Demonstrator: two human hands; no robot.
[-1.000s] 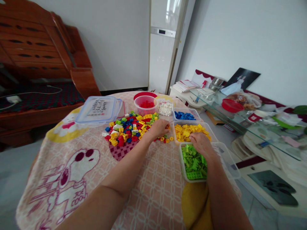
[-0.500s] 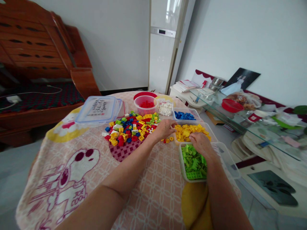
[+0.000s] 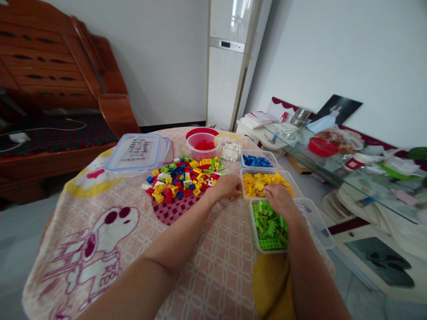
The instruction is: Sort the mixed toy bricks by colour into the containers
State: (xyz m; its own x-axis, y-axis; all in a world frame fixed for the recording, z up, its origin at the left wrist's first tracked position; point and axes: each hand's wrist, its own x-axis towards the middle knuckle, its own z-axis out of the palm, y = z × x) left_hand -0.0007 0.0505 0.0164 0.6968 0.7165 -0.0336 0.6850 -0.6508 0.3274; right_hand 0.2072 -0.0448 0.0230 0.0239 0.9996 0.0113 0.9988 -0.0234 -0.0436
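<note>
My left hand [image 3: 227, 186] is low over the tablecloth, just left of the clear box of yellow bricks [image 3: 260, 183]. Its fingers curl downward over a few small yellow pieces and are closed; what is between them is hidden. Over the near right part of the yellow box is my right hand [image 3: 279, 198], its fingertips pinched together close to the bricks, and I cannot make out what they hold. Beyond my left wrist spreads a mixed heap of toy bricks [image 3: 182, 180] in red, yellow, blue, green and white. A box of green bricks [image 3: 269, 226] sits partly under my right forearm.
Behind the yellow box stands a box of blue bricks [image 3: 256, 161]. White bricks [image 3: 230, 151] lie beside a round tub [image 3: 200, 153] with red bricks. Clear lids [image 3: 135, 151] rest at the far left. A cluttered glass shelf [image 3: 350, 178] flanks the table's right side.
My left hand has moved left and slightly down, from the yellow box's edge to the small yellow pieces on the cloth, covering them. My right hand has stayed nearly still.
</note>
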